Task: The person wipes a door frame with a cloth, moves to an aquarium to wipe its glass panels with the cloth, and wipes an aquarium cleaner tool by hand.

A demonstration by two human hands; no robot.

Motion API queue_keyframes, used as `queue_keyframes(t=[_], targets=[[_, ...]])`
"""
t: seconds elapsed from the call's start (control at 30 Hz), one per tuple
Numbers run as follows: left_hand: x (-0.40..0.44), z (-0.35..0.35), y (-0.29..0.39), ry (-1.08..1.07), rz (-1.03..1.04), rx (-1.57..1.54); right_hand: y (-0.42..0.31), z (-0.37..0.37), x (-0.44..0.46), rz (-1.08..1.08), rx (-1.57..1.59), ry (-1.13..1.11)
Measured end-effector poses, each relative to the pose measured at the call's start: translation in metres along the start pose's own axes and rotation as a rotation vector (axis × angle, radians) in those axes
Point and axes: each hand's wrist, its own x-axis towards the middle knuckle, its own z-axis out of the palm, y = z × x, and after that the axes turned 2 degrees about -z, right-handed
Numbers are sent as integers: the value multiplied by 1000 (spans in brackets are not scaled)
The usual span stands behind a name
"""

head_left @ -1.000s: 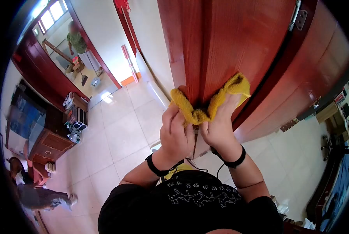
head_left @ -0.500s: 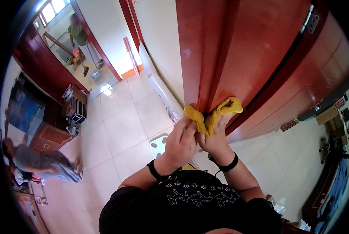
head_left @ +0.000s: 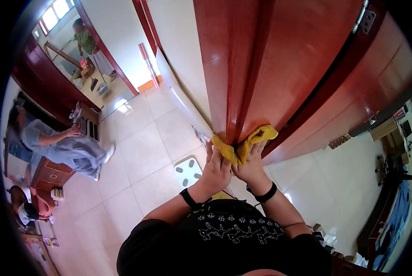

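Observation:
A yellow cloth (head_left: 237, 153) is bunched against the lower part of a red wooden door (head_left: 279, 60), around its raised moulding. My left hand (head_left: 217, 169) grips the left part of the cloth, fingers partly hidden by it. On the right part, my right hand (head_left: 252, 168) presses the cloth to the door, its fingertips covered. Both hands are side by side, almost touching at the thumbs. Black bands circle both wrists.
A white scale (head_left: 188, 172) lies on the tiled floor to the left of my hands. A person (head_left: 68, 142) walks at the left, near a wooden cabinet (head_left: 53, 175). Another person (head_left: 88, 43) stands beyond the doorway with a broom. A metal hinge (head_left: 367, 21) is at the upper right.
Both hands and the cloth have moved down the door, and the cloth looks more bunched. The person at the left has moved up past the cabinet. More of the scale shows.

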Motion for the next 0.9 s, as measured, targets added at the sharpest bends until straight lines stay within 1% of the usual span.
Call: queue_keyframes(t=[0.13,0.2,0.33,0.4,0.5,0.63,0.7,0.77,0.83,0.9], targets=[[-7,3,-4,-23,5,4,2,3,-7,-37,-17,30],[-11,4,-3,-26,16,9,1,2,-10,17,-28,-70],[-21,9,-4,-123,-68,-33,2,3,-17,48,-3,-139],[-31,15,-8,-168,-100,-71,4,11,-25,113,176,-83],[-53,30,-15,-200,-132,-143,2,14,-33,129,133,-94],[-73,44,-24,-215,-124,-92,1,22,-40,164,110,-124],[-79,49,-27,-228,-120,-84,3,26,-42,133,134,-193],[-83,51,-31,-195,-126,-83,2,27,-43,166,141,-206],[-82,50,-31,-219,-122,-73,2,32,-47,193,149,-215],[-82,49,-31,-242,-121,-57,1,41,-56,194,5,-211]])
